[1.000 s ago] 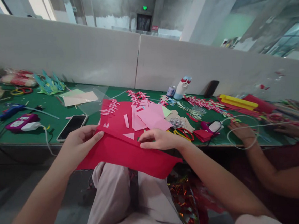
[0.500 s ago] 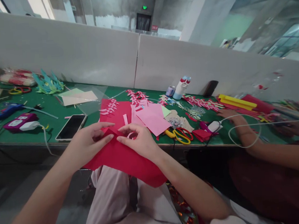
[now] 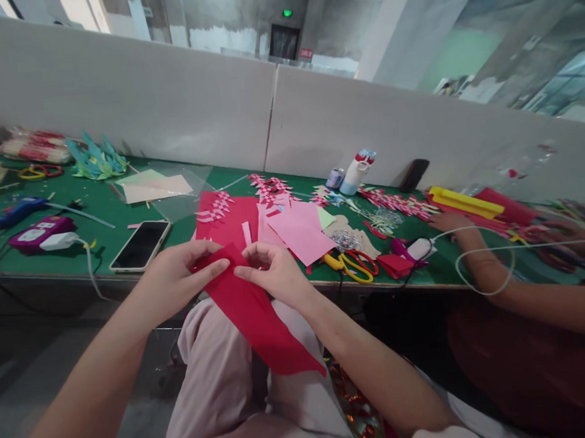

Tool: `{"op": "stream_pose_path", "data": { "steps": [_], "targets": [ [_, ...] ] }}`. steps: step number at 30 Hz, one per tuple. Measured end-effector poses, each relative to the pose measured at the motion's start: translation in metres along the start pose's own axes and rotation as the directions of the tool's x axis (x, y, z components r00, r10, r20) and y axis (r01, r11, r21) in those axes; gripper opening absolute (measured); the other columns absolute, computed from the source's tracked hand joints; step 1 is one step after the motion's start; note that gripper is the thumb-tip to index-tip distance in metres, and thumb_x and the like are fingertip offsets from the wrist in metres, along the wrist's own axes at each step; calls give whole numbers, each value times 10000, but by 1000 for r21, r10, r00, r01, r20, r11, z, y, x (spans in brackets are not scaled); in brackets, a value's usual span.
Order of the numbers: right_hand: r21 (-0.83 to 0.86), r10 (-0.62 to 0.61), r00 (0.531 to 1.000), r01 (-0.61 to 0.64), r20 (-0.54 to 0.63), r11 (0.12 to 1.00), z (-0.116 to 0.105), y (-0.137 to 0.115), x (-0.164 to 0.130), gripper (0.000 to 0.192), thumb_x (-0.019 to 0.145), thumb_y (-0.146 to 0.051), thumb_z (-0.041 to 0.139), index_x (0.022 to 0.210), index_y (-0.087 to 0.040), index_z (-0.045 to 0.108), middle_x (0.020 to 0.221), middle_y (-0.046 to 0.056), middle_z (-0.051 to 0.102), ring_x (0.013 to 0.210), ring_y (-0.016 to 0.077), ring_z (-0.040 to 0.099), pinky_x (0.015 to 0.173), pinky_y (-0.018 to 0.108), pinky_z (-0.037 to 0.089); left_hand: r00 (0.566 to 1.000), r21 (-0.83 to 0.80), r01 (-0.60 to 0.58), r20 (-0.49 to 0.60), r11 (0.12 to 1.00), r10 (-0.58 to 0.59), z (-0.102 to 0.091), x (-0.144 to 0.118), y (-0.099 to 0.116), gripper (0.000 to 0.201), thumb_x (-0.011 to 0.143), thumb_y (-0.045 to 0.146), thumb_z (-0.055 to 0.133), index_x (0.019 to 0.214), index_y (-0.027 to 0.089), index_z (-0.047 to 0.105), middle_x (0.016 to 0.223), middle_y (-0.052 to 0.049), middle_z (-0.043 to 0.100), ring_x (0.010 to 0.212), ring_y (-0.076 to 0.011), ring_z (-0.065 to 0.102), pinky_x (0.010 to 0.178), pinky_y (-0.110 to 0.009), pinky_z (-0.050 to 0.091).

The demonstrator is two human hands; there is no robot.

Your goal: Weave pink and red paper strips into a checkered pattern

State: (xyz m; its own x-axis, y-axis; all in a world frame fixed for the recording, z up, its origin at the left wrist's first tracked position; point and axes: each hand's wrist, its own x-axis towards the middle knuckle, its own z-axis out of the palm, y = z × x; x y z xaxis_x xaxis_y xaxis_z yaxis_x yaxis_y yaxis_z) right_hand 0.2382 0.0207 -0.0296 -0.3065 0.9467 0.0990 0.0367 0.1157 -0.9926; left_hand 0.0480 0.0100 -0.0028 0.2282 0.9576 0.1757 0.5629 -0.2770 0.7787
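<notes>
A red sheet of paper hangs from both hands over the lap, narrow and apparently folded over, slanting down to the right. My left hand is closed on its upper left edge, thumb against fingers. Pinching the top edge just to the right is my right hand. Behind the hands, another red sheet lies on the table with a pink and white woven paper strip on it. Pink sheets lie to its right.
A phone, a purple power strip and a blue glue gun lie on the left. Yellow-handled scissors rest near the table edge. A white bottle stands at the back. A co-worker's arm reaches in from the right.
The red paper in my hands was spread wide over the lap; now it shows as a narrow slanting band. Both hands have shifted slightly right, still pinching its top edge.
</notes>
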Motion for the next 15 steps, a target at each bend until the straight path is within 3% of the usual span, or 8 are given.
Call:
{"op": "stream_pose_path", "data": {
  "steps": [3, 7, 15],
  "targets": [
    [56, 39, 999, -41, 35, 998, 0, 0, -1, 306, 623, -369, 775, 791, -168, 618, 783, -4, 629, 707, 118, 568, 692, 269, 469, 999, -49, 25, 49, 998, -23, 1, 1, 0, 364, 797, 525, 575, 811, 168, 646, 706, -6, 637, 637, -141, 549, 556, -229, 421],
    [74, 30, 998, -33, 48, 997, -3, -1, -2, 328, 613, -387, 787, 813, -169, 645, 798, 2, 647, 718, 117, 581, 713, 272, 473, 998, -79, 70, -3, 994, -70, 1, -3, 0, 378, 783, 544, 591, 756, 169, 628, 635, 5, 607, 566, -124, 529, 489, -209, 381],
    [-87, 46, 992, -36, 117, 996, -18, -7, -7, 309, 634, -382, 786, 796, -152, 661, 714, -9, 608, 652, 101, 535, 648, 248, 440, 969, -269, 185, -108, 945, -221, -1, -9, -8, 374, 723, 549, 674, 799, 186, 626, 642, 5, 632, 530, -123, 563, 455, -195, 392]
  ]
}}
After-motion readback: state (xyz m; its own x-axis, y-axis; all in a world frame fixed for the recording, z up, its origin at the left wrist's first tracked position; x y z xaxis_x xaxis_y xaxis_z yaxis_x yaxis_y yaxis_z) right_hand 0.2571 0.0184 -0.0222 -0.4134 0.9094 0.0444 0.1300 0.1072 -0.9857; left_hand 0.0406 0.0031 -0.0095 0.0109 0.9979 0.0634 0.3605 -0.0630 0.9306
